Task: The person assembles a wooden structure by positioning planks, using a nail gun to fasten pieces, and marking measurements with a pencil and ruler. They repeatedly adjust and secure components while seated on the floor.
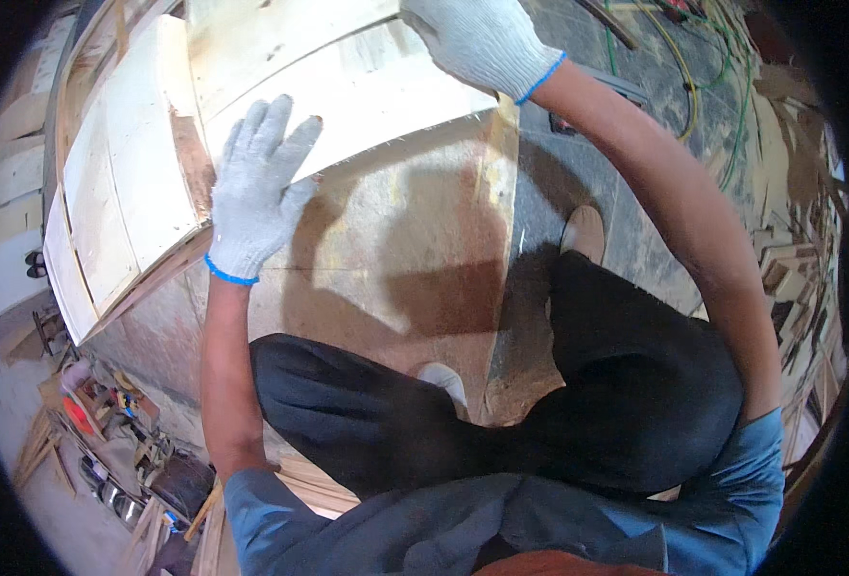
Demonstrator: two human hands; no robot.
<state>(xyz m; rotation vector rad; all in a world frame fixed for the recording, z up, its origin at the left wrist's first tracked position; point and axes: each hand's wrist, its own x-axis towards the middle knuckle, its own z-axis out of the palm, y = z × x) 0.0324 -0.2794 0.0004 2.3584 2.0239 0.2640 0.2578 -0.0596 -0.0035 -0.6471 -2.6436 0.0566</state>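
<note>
A curved wooden panel of pale boards (347, 101) fills the upper left, with joints running between its boards. My left hand (261, 182), in a grey-white knit glove with a blue cuff, rests at the panel's near edge, fingers spread, holding nothing. In a matching glove, my right hand (487, 43) is over the panel's far right corner. The top of the picture cuts off its fingers, so their grip is hidden. Beside my left hand, a rough wooden strip (182, 125) crosses the panel, and another curved section of boards (117, 192) lies to its left.
Below the panel is a worn board surface (424, 240), under my shadow. Green and yellow hoses (690, 91) lie at the upper right. Wood scraps (794, 274) pile along the right. Tools and offcuts (122, 432) clutter the lower left floor.
</note>
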